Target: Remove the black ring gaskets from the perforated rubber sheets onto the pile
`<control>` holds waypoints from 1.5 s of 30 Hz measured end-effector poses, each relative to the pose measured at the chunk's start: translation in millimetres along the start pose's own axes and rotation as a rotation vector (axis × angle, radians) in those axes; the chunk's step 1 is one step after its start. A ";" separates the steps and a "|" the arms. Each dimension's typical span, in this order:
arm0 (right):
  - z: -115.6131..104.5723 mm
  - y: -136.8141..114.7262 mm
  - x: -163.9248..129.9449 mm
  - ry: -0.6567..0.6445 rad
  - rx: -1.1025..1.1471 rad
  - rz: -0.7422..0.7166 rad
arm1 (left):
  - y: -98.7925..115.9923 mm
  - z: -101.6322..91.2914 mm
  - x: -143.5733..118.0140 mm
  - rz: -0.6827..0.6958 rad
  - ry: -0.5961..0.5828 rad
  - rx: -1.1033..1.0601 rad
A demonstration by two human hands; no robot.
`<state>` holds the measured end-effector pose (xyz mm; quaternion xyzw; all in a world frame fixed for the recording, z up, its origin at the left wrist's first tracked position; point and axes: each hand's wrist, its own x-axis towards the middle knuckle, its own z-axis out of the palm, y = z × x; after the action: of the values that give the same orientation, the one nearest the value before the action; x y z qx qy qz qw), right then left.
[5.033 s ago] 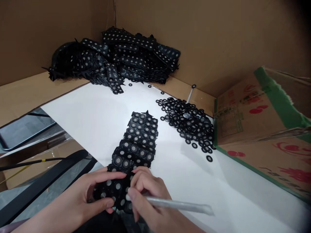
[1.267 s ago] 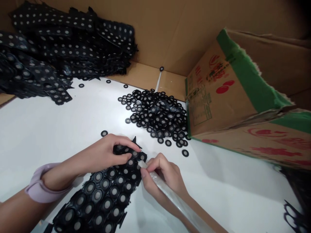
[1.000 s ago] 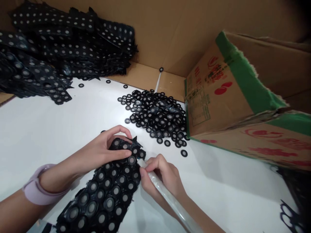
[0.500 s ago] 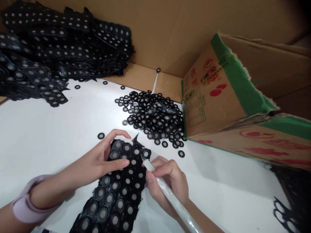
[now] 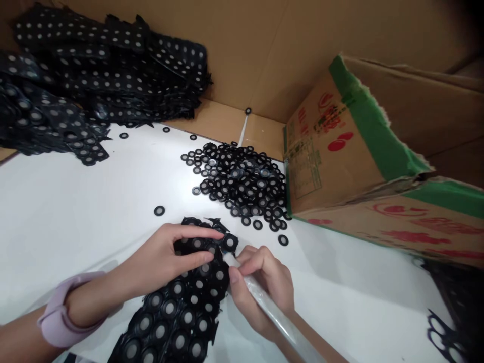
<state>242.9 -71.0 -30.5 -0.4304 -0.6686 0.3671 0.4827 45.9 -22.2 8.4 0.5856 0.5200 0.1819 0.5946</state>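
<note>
A black rubber sheet (image 5: 177,315) with rows of round rings and grey centres lies in front of me, slanting toward the lower left. My left hand (image 5: 166,257) rests across its upper part, index finger and thumb stretched out and apart on the surface; its other fingers are hidden. My right hand (image 5: 264,282) is closed around a white pen-shaped tool (image 5: 272,315) with a shiny, clear-looking wrap. The tool's front end meets the sheet beside a ring (image 5: 230,242) at the upper right corner, close to my left fingertips. Its very tip is hidden.
Beyond my hands lies a heap of loose black rings (image 5: 242,176); a single ring (image 5: 159,210) sits left of it. Stacked dotted sheets (image 5: 113,65) fill the back left. An open cardboard box (image 5: 317,151) stands at right, with black ring scrap (image 5: 440,330) near the lower right edge.
My left hand has moved right, its index finger coming down from the sheet's top edge onto its surface. The tool's tip, visible before, is now hidden at the sheet.
</note>
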 end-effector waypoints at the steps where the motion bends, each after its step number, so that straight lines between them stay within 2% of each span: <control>1: 0.3 0.4 0.1 -0.001 -0.003 0.008 | -0.3 -0.5 0.2 0.002 -0.017 0.001; 9: 0.4 0.2 1.3 -0.015 -0.046 0.020 | -0.3 -2.5 -1.8 0.040 -0.087 -0.033; 13: 1.6 -2.1 3.3 -0.018 -0.098 0.000 | 0.8 -1.1 -0.7 -0.008 -0.071 -0.028; 21: 11.5 9.9 4.8 0.052 -0.237 -0.167 | -1.1 1.7 -1.4 -0.026 -0.056 -0.086; 25: 11.3 10.7 5.9 0.053 -0.260 -0.112 | -1.1 5.0 -3.2 -0.035 -0.051 -0.090; 29: 4.4 3.5 4.0 0.080 -0.165 -0.018 | -0.7 3.3 -1.7 -0.035 -0.080 -0.030; 32: -0.8 -1.2 0.1 0.124 -0.080 -0.052 | -1.7 0.6 -0.7 -0.036 -0.058 0.006; 38: 0.9 -1.6 -2.9 -0.002 -0.065 -0.103 | -6.1 0.1 -0.8 -0.008 -0.050 0.000; 45: 2.1 -3.0 -1.7 -0.018 -0.096 -0.063 | -9.3 -0.3 -1.3 0.027 -0.075 0.016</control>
<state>240.5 -73.9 -29.0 -0.4286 -0.7030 0.3231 0.4666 41.5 -25.4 0.7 0.6038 0.4907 0.1636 0.6065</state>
